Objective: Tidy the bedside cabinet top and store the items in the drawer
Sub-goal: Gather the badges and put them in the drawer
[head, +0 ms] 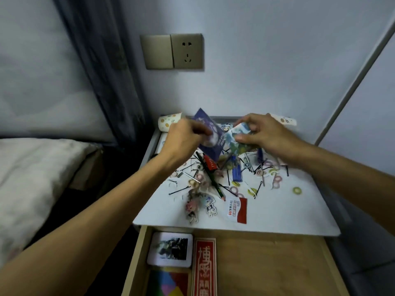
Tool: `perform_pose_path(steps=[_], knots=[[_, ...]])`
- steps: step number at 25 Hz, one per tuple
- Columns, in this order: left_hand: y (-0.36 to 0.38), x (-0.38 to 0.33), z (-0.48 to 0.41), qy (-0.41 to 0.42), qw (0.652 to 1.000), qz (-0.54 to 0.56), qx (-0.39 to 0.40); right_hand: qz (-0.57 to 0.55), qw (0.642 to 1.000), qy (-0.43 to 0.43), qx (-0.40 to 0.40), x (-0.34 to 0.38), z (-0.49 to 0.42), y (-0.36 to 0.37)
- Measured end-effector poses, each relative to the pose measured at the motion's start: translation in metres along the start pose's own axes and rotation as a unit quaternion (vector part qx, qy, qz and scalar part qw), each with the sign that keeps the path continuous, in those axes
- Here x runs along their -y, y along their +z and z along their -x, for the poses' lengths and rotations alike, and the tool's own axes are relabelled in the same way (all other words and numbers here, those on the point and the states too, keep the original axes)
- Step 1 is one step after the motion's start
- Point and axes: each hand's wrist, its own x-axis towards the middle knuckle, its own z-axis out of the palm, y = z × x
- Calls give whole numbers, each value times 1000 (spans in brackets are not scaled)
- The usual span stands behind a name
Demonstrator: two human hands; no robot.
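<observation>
The white cabinet top point(299, 212) is strewn with hairpins, small hair rings, a green pencil point(210, 178), a blue strip point(237, 174), cartoon figure cutouts point(199, 205) and a red-and-white packet point(237, 209). My left hand point(183, 139) pinches a dark purple card point(210, 135) above the back of the top. My right hand point(265, 133) holds a light blue picture card point(237, 137) beside it. Below, the wooden drawer point(267, 265) stands open with a white-framed picture tile point(170, 249), a red printed box point(204, 268) and a colourful puzzle point(168, 284) inside.
Paper cups lie at the back left point(168, 122) and back right point(286, 120) of the top. A wall socket point(172, 51) is above. A bed point(32, 178) and curtain point(106, 71) are on the left, a white door panel point(363, 114) on the right.
</observation>
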Motion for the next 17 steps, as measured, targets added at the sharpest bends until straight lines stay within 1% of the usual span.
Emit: perform_pose_path(steps=[2,5,7,8,10,13,17], knots=[[-10,-7,49,-33,997,22,70,-23,999,8,28,12,45,22],[-16,-16,113,-102,978,96,156,0,996,22,83,15,91,45],[-13,-15,140,-115,967,109,201,2,995,28,92,9,110,60],[-11,-12,148,-112,964,111,215,5,996,24,92,5,116,67],[-7,-8,159,-116,964,125,204,-1,995,14,96,-1,126,74],[-2,-1,162,-146,959,166,179,-95,992,32,83,-13,127,71],[5,6,158,-186,935,190,237,-83,993,18,88,-20,118,77]])
